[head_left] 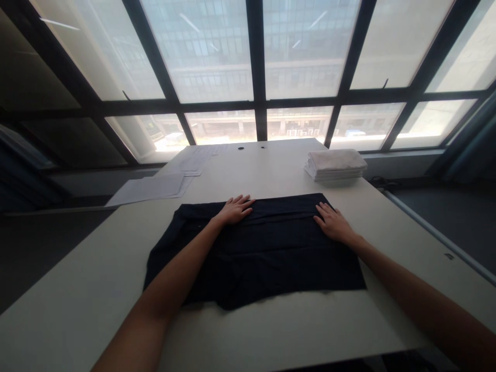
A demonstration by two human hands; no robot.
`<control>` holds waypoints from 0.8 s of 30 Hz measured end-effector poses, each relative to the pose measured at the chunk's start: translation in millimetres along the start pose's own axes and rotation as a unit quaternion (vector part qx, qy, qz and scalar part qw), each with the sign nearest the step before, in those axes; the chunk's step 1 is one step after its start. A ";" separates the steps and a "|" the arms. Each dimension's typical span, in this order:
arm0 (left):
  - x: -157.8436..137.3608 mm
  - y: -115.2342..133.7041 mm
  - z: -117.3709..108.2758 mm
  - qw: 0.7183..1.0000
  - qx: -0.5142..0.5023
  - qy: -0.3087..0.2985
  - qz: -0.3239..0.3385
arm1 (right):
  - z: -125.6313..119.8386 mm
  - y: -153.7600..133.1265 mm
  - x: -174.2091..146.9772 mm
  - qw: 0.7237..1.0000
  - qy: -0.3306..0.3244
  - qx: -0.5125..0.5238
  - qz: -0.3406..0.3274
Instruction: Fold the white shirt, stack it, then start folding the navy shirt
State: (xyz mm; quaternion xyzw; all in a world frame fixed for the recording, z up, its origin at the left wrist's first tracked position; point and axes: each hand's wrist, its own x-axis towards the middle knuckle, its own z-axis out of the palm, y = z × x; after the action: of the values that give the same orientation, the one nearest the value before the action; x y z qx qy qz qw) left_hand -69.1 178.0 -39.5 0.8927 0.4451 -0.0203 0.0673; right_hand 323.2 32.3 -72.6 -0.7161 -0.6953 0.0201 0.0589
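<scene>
A dark navy garment [267, 263], its exact kind unclear, lies spread across the white table [271, 325] with some creases running sideways. My left hand [234, 210] rests flat on its far part, near the middle, fingers spread. Toward the far right corner of the cloth, my right hand [331, 221] lies palm down with its fingers stretched out. Neither hand grips anything. My left forearm crosses over the left part of the fabric and hides some of it.
A stack of folded white cloths [336, 164] sits at the table's right edge, beyond the garment. Sheets of paper [151, 189] lie at the left edge, some overhanging. Large windows [217, 57] stand behind the table. A small dark disc [241, 148] is near the far end.
</scene>
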 end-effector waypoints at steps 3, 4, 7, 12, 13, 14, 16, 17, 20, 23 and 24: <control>0.7 -0.7 2.9 1.000 -0.006 0.007 -0.002 | 2.1 0.3 2.1 1.000 0.003 -0.011 0.002; 1.2 -1.1 3.9 1.000 -0.011 0.014 -0.003 | 2.5 -0.3 2.6 1.000 0.004 -0.014 0.002; 1.2 -3.1 3.1 0.998 -0.041 0.046 -0.007 | 3.0 -1.3 3.0 1.000 0.006 -0.023 0.002; -30.3 -5.0 -20.9 0.990 -0.114 0.056 0.053 | 8.2 2.1 1.6 0.999 0.021 -0.025 -0.004; -44.5 -3.3 -27.6 0.990 -0.119 0.050 0.064 | 10.1 3.5 1.5 0.999 0.028 -0.024 -0.007; -61.1 -0.4 -33.8 0.989 -0.120 0.041 0.073 | 12.0 5.1 1.3 0.999 0.036 -0.025 -0.011; -99.4 9.4 -42.2 0.991 -0.109 0.025 0.079 | 15.1 8.0 1.0 0.998 0.058 -0.030 -0.020; -119.5 16.0 -43.6 0.991 -0.102 0.021 0.080 | 15.9 8.9 0.5 0.997 0.071 -0.033 -0.025; -174.3 37.6 -34.6 0.992 -0.093 0.030 0.078 | 14.3 5.6 -3.8 0.993 0.103 -0.034 -0.047; -208.1 54.4 -12.0 0.992 -0.107 0.024 0.064 | 7.4 -11.5 -16.1 0.989 0.115 -0.008 -0.093; -213.8 58.0 -4.1 0.992 -0.106 0.018 0.069 | 4.9 -20.3 -22.2 0.986 0.115 0.006 -0.124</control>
State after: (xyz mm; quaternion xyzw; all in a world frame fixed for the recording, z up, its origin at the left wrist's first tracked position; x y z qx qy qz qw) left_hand -151.9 -25.2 -9.0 0.9094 0.3833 0.0480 0.1543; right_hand 301.8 11.0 -76.4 -0.6211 -0.7675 -0.0656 0.1446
